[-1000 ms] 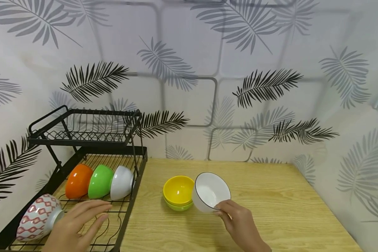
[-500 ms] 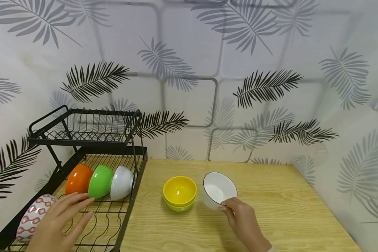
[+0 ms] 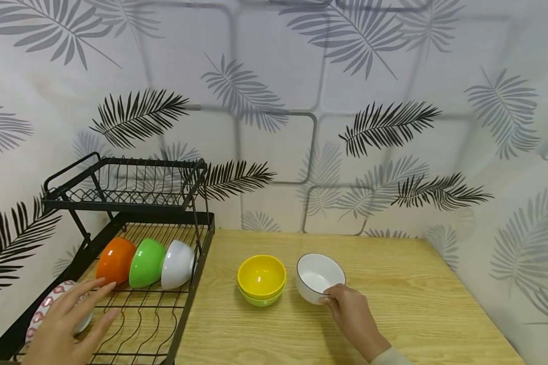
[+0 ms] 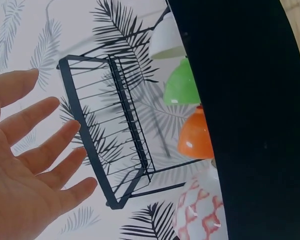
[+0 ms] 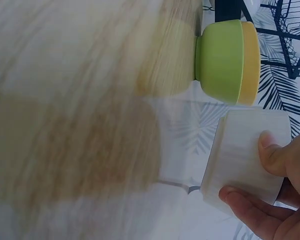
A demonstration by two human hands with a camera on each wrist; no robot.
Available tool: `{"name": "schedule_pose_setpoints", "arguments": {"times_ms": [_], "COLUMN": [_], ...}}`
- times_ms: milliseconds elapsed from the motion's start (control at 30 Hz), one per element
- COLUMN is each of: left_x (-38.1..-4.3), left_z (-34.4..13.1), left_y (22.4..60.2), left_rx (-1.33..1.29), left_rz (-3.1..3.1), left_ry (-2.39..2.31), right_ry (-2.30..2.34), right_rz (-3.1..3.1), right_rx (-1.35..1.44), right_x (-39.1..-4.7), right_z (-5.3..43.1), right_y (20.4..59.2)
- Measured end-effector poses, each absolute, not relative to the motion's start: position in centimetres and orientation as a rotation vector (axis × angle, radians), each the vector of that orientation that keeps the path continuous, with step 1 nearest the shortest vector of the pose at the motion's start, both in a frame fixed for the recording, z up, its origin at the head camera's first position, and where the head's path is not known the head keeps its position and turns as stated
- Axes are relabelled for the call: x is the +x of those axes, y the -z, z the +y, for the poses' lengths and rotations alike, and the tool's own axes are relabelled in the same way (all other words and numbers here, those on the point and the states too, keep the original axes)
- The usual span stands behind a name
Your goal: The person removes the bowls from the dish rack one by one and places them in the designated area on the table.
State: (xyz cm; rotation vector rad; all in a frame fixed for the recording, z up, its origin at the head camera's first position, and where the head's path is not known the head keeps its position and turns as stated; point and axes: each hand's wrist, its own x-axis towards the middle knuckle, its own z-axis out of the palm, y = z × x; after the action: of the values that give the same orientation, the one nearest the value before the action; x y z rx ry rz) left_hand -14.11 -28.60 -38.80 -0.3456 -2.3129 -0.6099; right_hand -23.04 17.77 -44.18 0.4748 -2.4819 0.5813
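My right hand [image 3: 353, 306] pinches the near right rim of a white bowl [image 3: 312, 289] with a dark edge. The bowl is slightly tilted in the right wrist view; whether its base touches the table, I cannot tell. To its left a yellow bowl [image 3: 261, 276] sits inside a green bowl [image 3: 261, 301]. My left hand [image 3: 66, 324], fingers spread and holding nothing, is over the front left of the black dish rack [image 3: 184, 319]. It partly hides a red-and-white patterned bowl [image 4: 200, 210] in the head view.
Orange [image 3: 115, 261], green [image 3: 147, 263] and white [image 3: 177, 266] bowls lean in a row on the lower rack. An upper wire tier [image 3: 118, 207] stands above them. The wooden table [image 3: 411, 294] extends right, with a leaf-patterned wall covering [image 3: 274, 152] behind.
My right hand has moved the white bowl right, away from the stacked bowls, and turned it more upright. My left hand has drifted left over the rack, covering more of the patterned bowl.
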Motion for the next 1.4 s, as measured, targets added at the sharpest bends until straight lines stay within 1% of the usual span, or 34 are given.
{"name": "schedule_pose_setpoints", "arguments": {"times_ms": [233,633,1033,1400], "left_x": [-14.1,-13.7,-14.0,-14.3], "left_z": [-29.3,-29.8,-31.3,-32.6], "left_y": [39.0,38.8,38.8,38.5], "left_rx": [-0.312,-0.118,-0.006,0.020], "left_rz": [-2.326,-2.453,-2.570,-2.580], "left_ry": [0.595,0.604,0.566,0.539], "right_ry": [-0.597,-0.559,-0.531,-0.513], "right_rz": [-2.571,-2.639,-2.658,-2.670], "right_rx": [0.433,0.418,0.427,0.439], "right_x": [-23.3,-24.5,-25.0,-25.3], "right_z": [17.8,18.3,18.7,19.1], "right_y": [44.0,44.4,44.4,44.9]}}
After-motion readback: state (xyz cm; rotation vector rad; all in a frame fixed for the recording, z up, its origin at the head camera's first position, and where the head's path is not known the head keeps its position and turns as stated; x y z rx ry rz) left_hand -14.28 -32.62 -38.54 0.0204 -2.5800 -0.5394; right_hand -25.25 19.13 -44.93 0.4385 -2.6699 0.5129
